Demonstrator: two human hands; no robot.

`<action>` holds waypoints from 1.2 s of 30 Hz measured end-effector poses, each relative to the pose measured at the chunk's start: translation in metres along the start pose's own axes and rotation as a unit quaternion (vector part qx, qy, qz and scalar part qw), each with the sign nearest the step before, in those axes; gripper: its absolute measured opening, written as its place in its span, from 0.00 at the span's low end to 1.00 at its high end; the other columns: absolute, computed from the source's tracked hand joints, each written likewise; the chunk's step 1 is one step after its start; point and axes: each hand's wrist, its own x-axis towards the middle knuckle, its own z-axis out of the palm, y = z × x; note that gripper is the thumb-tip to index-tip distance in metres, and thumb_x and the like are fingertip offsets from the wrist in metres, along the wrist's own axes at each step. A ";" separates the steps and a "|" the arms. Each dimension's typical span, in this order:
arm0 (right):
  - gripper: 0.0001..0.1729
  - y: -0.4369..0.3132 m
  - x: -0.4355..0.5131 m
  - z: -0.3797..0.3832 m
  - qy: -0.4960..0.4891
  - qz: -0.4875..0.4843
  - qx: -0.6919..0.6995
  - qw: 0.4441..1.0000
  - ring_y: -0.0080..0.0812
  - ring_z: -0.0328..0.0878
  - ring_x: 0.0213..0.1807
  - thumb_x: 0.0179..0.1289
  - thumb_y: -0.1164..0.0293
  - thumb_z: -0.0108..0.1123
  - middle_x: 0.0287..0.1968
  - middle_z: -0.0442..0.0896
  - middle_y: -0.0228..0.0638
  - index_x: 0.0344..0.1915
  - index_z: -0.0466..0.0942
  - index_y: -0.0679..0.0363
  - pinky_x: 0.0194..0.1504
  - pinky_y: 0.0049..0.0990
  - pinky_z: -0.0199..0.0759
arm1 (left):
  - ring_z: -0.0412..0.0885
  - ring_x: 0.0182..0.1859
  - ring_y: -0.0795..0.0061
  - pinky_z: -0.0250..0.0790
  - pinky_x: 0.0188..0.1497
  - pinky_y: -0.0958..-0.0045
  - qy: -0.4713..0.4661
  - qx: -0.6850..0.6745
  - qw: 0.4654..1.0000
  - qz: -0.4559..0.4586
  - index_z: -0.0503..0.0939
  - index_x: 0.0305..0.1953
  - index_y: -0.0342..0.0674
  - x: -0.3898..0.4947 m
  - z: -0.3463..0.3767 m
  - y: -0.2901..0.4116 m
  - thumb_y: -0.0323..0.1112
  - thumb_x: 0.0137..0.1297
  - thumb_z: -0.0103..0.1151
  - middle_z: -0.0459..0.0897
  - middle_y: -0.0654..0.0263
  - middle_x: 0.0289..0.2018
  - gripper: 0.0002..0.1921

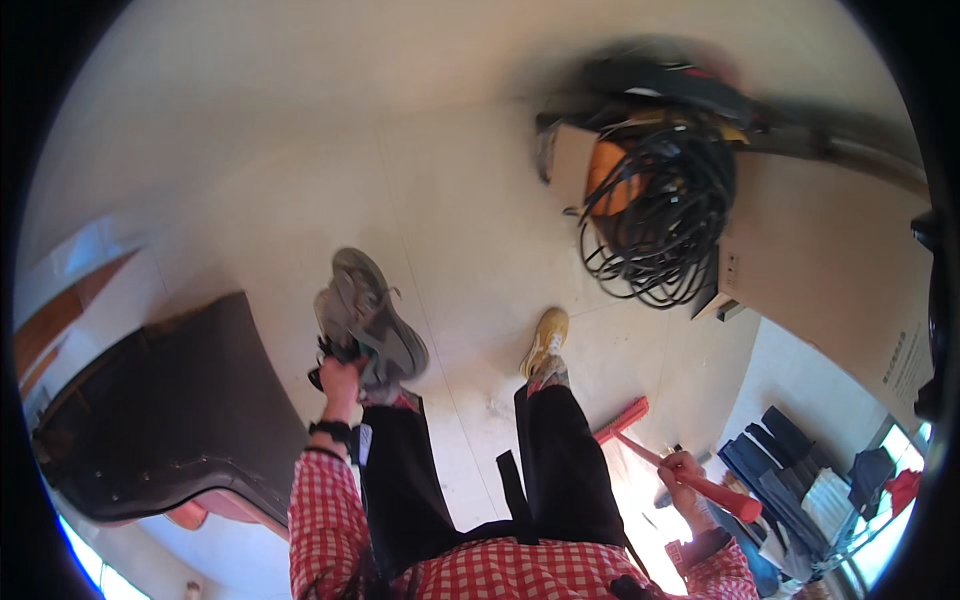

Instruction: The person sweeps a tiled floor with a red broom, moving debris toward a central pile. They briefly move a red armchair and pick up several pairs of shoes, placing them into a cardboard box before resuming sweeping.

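My left hand is closed around several worn grey shoes, held low in front of my left leg; a black item, hard to make out, is bunched in the same grip. At the right, my right hand grips the red handle of a broom. The broom's red head with bristles points forward, beside my right leg. A tan shoe with white laces is on my right foot.
Ahead right, a coil of black cable lies over a cardboard box. A large carton stands beside it. Dark upholstered furniture is at the left. Folded or hanging clothes are at the right.
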 end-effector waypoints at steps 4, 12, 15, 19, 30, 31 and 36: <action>0.07 0.015 -0.031 -0.022 -0.015 0.078 0.072 0.994 0.28 0.73 0.36 0.51 0.72 0.63 0.28 0.76 0.32 0.28 0.73 0.59 0.39 0.27 0.66 | 0.82 0.29 0.61 0.72 0.33 0.64 -0.070 -0.008 0.995 0.065 0.82 0.32 0.38 -0.087 -0.024 0.085 0.41 0.44 0.69 0.82 0.56 0.24 0.15; 0.14 0.098 -0.109 -0.035 0.119 -0.030 0.218 0.968 0.36 0.73 0.25 0.47 0.67 0.69 0.21 0.74 0.36 0.21 0.71 0.60 0.27 0.31 0.66 | 0.78 0.25 0.63 0.70 0.31 0.69 -0.078 0.054 0.884 0.457 0.82 0.30 0.38 -0.255 -0.088 0.307 0.37 0.45 0.67 0.79 0.58 0.20 0.11; 0.16 0.126 -0.136 -0.043 0.159 -0.022 0.210 0.964 0.36 0.73 0.23 0.46 0.66 0.70 0.20 0.73 0.37 0.21 0.71 0.61 0.25 0.32 0.66 | 0.78 0.27 0.77 0.70 0.34 0.73 -0.088 0.060 0.821 0.560 0.81 0.38 0.35 -0.350 -0.117 0.409 0.30 0.47 0.67 0.82 0.60 0.25 0.15; 0.17 0.151 -0.155 -0.065 0.242 -0.098 0.273 0.926 0.28 0.71 0.23 0.49 0.64 0.69 0.18 0.72 0.36 0.20 0.71 0.62 0.24 0.30 0.65 | 0.78 0.37 0.78 0.69 0.44 0.76 -0.169 -0.030 0.740 0.651 0.78 0.47 0.31 -0.481 -0.148 0.558 0.29 0.48 0.64 0.83 0.63 0.35 0.21; 0.18 0.173 -0.176 -0.094 0.403 -0.073 0.319 0.855 0.37 0.69 0.21 0.43 0.68 0.72 0.18 0.70 0.39 0.19 0.70 0.64 0.24 0.31 0.63 | 0.78 0.36 0.80 0.70 0.37 0.78 -0.266 -0.254 0.613 0.699 0.77 0.41 0.32 -0.759 -0.057 0.917 0.39 0.56 0.64 0.81 0.64 0.36 0.17; 0.17 0.173 -0.178 -0.093 0.394 -0.065 0.329 0.855 0.38 0.69 0.21 0.43 0.69 0.71 0.18 0.70 0.39 0.19 0.69 0.64 0.24 0.31 0.63 | 0.78 0.43 0.64 0.71 0.41 0.68 -0.201 -0.215 0.626 0.722 0.73 0.47 0.34 -0.766 -0.048 0.911 0.30 0.57 0.59 0.76 0.50 0.43 0.16; 0.15 0.172 -0.180 -0.088 0.368 -0.046 0.360 0.856 0.38 0.70 0.23 0.43 0.71 0.69 0.19 0.71 0.39 0.19 0.69 0.64 0.26 0.32 0.64 | 0.78 0.34 0.73 0.70 0.34 0.77 -0.248 0.055 0.518 0.817 0.75 0.42 0.35 -0.668 0.018 0.796 0.40 0.57 0.62 0.79 0.59 0.35 0.17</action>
